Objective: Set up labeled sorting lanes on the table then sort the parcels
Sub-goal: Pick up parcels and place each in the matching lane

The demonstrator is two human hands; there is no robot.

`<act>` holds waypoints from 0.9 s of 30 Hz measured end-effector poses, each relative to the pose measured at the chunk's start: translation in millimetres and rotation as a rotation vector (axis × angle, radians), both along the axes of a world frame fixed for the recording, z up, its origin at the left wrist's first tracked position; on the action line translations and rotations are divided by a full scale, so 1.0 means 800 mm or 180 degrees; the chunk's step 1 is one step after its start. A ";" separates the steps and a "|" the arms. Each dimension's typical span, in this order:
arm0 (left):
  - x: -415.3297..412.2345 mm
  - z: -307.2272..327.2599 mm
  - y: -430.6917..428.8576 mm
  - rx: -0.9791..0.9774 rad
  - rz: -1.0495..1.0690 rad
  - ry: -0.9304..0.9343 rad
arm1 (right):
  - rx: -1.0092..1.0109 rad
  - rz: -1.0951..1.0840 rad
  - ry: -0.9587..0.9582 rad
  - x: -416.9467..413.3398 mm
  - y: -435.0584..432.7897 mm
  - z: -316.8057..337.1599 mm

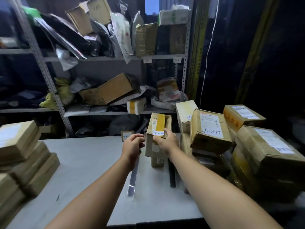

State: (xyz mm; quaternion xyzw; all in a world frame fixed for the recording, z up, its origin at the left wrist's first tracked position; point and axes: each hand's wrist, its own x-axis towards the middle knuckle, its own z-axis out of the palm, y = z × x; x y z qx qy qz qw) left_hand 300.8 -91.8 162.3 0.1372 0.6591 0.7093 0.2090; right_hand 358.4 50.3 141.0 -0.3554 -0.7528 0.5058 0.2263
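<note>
Table [82, 162]: pale grey top; two bare forearms reach out over it from the near edge
Silver strip [133, 177]: lies lengthwise on the table under the left wrist; a dark strip [172, 174] lies parallel to it on the right, under the right forearm
Left stack [24, 151]: flat cardboard parcels piled at the table's left edge
Left hand [132, 144]: hovers over the far end of the silver strip; fingers loosely curled, thumb apart from the forefinger; nothing seen in them
Right hand [166, 141]: thumb and forefinger pinch the white label [158, 133] at the near top edge of the tall parcel
Tall parcel [151, 146]: cardboard, yellow tape along its top, slightly tilted; rests on a smaller box [156, 161] between the two strips
Cardboard sign [126, 134]: upright at the table's far edge, just left of the tall parcel; its own white slip is partly hidden by the left hand
Right pile [264, 146]: cardboard parcels heaped right of the dark strip; one front parcel bears a printed slip [212, 131] reading 已完成
Shelf rack [165, 56]: behind the table; crammed with boxes and poly mailers
</note>
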 end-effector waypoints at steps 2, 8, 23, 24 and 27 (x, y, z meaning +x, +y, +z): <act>0.001 0.001 -0.019 -0.0070 0.0102 0.0022 | 0.0048 0.0114 0.0081 -0.007 -0.020 0.009; -0.025 0.002 -0.102 -0.0289 0.0549 0.0094 | 0.0012 0.0895 0.0399 -0.047 -0.116 0.026; -0.149 -0.001 -0.427 -0.0560 0.2025 0.0073 | -0.0922 0.2414 -0.0204 -0.242 -0.423 -0.012; -0.164 -0.003 -0.444 -0.0586 0.2063 0.0050 | -0.0969 0.2428 -0.0278 -0.258 -0.436 -0.019; -0.217 0.001 -0.487 -0.0571 0.2103 0.0036 | -0.0999 0.2402 -0.0462 -0.307 -0.470 -0.027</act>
